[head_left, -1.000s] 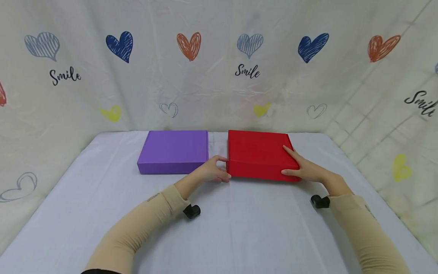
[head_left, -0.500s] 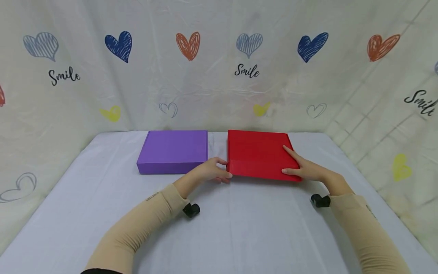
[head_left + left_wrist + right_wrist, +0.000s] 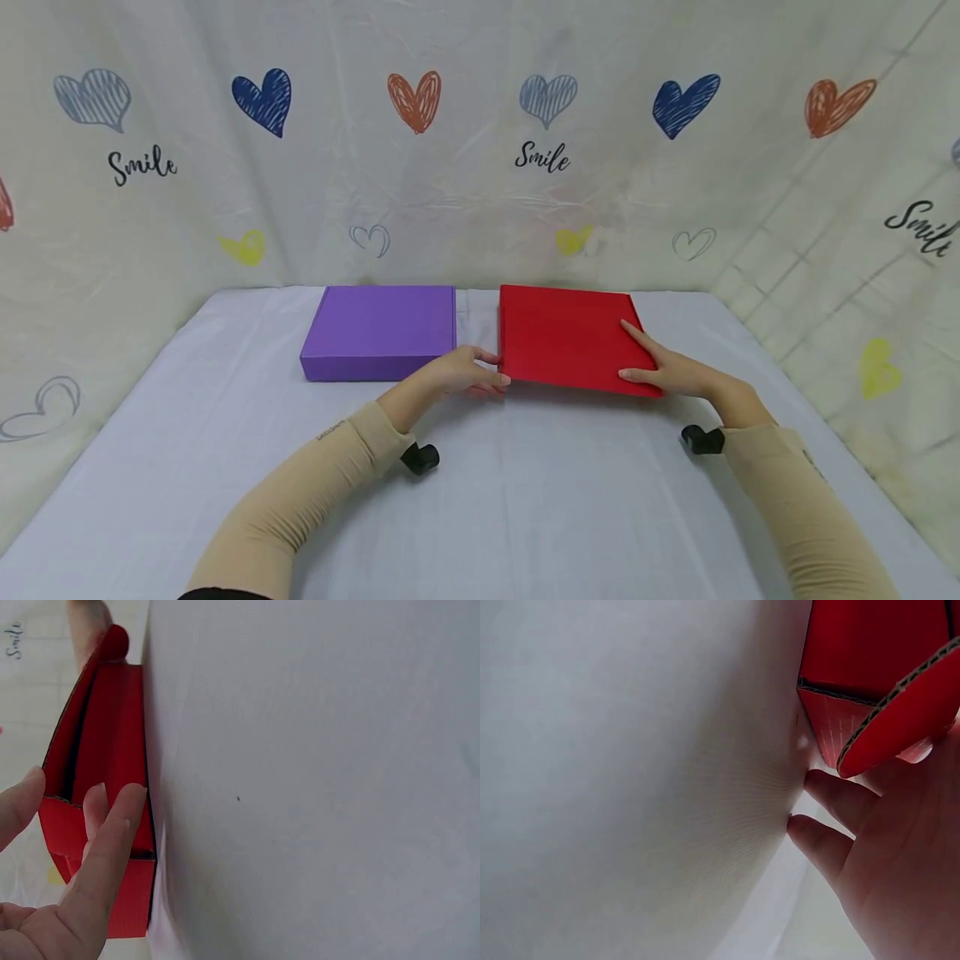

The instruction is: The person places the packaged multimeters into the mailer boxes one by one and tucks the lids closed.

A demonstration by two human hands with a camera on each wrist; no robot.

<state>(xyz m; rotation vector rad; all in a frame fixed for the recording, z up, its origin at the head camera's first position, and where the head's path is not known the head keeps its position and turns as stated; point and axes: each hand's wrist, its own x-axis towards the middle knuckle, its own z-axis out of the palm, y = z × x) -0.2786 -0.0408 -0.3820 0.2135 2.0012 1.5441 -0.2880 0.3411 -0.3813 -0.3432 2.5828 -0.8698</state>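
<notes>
A red cardboard box (image 3: pixel 570 337) lies on the table, its front flap tilted out from the front wall. At the box's left front corner is my left hand (image 3: pixel 461 371); its fingertips touch the flap's edge and the left side. In the left wrist view, straight left fingers (image 3: pixel 116 832) reach across the front opening, with another fingertip at the lid edge. My right hand (image 3: pixel 678 369) rests with spread fingers on the box's right side, two digits lying over the top and flap. In the right wrist view, two right fingertips (image 3: pixel 821 787) touch the table beside a rounded tab (image 3: pixel 907 712).
A shut purple box (image 3: pixel 382 325) stands to the left of the red one, just behind my left forearm. Both sit near the back edge of a table covered with white cloth (image 3: pixel 540 500). Behind hangs a pale curtain (image 3: pixel 480 200) printed with hearts and "Smile".
The red box's front flap has swung up and outward from upright against the front. My left fingertips have risen slightly with it; the right hand has hardly moved.
</notes>
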